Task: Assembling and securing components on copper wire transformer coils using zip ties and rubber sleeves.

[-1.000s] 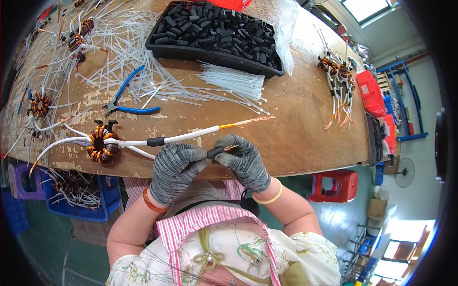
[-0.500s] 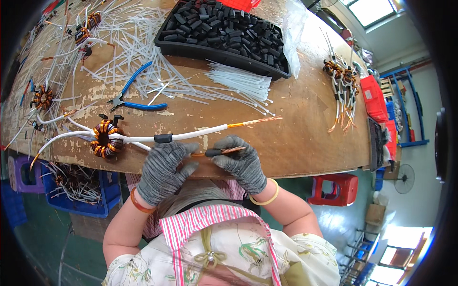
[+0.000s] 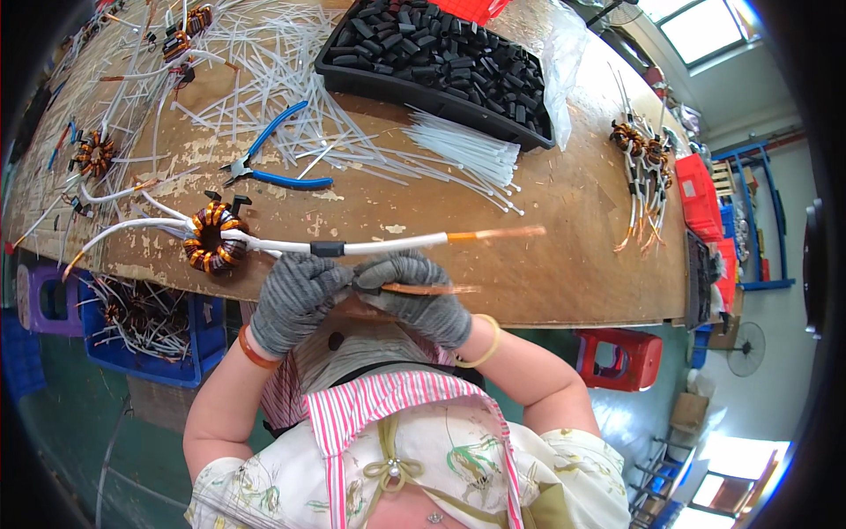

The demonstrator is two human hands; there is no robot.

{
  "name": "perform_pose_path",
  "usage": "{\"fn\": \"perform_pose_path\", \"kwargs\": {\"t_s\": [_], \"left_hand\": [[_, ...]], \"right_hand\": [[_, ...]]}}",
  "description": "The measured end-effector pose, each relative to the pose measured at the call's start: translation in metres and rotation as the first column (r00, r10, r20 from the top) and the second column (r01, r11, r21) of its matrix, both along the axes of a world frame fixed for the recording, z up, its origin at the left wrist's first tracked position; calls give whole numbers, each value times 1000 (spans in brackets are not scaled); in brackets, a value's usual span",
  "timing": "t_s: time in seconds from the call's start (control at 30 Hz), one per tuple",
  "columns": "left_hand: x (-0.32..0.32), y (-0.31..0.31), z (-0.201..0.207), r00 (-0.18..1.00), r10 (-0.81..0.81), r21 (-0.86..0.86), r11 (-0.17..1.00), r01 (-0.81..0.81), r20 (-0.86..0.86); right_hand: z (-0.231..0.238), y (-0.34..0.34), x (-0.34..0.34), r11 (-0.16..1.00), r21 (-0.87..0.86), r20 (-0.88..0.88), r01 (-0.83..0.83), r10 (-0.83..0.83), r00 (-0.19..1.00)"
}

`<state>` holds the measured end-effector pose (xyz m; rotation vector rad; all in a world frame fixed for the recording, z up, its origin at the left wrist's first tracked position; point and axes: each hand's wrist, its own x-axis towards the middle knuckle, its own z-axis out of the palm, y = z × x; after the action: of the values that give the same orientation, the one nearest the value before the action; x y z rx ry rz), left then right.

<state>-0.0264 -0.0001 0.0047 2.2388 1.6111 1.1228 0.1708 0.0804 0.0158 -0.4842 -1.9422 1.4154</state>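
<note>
Ring coil (image 3: 214, 238), counted one, is lying on the table (image 3: 564, 256), to the left of the black tray (image 3: 432, 103) and nearer to the person. One pair of blue-handled cutters (image 3: 291, 182) is also lying left of the tray. From the coil one long white lead (image 3: 397, 243) is extending, carrying one black sleeve (image 3: 327, 249); its long axis is running left to right, almost level, its bare copper end pointing right. Two gloved hands are meeting on the person's side of the tray, elbows bending outward. Right hand (image 3: 427, 313) is pinching one small dark piece (image 3: 368, 288), with copper strands (image 3: 432, 289) pointing right; left hand (image 3: 300, 300) is curling beside it, but whether it is gripping, I cannot tell
</note>
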Motion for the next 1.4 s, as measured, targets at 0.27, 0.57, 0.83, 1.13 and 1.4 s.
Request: {"fn": "perform_pose_path", "kwargs": {"t_s": [0.27,0.57,0.83,1.13,1.4], "left_hand": [[-9,-5,15,989,121,-41,991,-125,-88],[-28,-19,1,929,143,60,990,-130,-342],[-50,-59,41,842,455,191,889,-415,-289],[-103,-47,41,787,411,123,907,-402,-460],[-118,-53,52,800,260,85,963,-255,-540]], "right_hand": [[1,-14,-3,858,-507,23,84,-84,996],[-5,-15,-41,935,-354,-4,-15,15,1000],[20,-8,-32,980,0,110,-198,197,974],[17,-17,-31,879,-33,229,-477,471,852],[13,-35,-13,737,-560,19,-378,467,884]]}}
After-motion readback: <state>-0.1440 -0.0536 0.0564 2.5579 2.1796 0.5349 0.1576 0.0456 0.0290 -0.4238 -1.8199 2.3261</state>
